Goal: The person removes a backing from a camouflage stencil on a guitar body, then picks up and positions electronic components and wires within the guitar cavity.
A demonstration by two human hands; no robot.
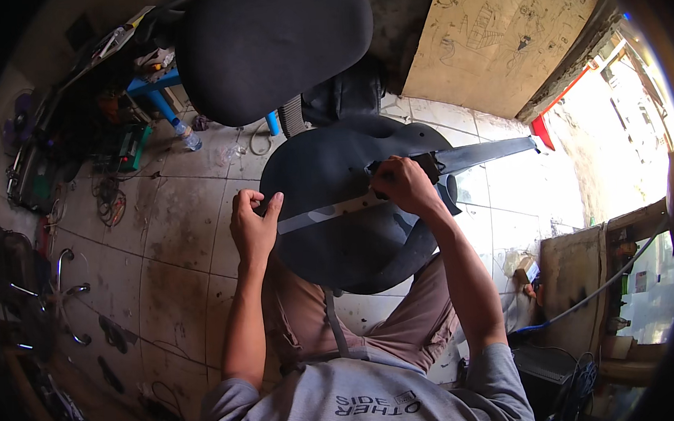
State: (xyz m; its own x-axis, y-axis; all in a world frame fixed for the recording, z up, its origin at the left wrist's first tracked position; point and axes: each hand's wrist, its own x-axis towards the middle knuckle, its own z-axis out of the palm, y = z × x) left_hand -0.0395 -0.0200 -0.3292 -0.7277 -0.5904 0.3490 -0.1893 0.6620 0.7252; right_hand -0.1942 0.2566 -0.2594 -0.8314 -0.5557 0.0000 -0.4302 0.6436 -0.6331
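Observation:
A dark, rounded panel that looks like the underside of a chair seat rests across my lap. A pale flat strip with dark spots runs across it. My left hand is at the panel's left edge by the strip's end, thumb and forefinger apart; I see nothing held there. My right hand is closed over the panel's right half, fingertips pinched on a small dark part they mostly hide. Beside its knuckles, a long flat dark bar sticks out to the right past the panel's edge.
A black padded chair stands just ahead. A plastic bottle lies near the blue table leg at left. Cables and a chrome chair base lie further left. A drawn-on wooden board leans at far right.

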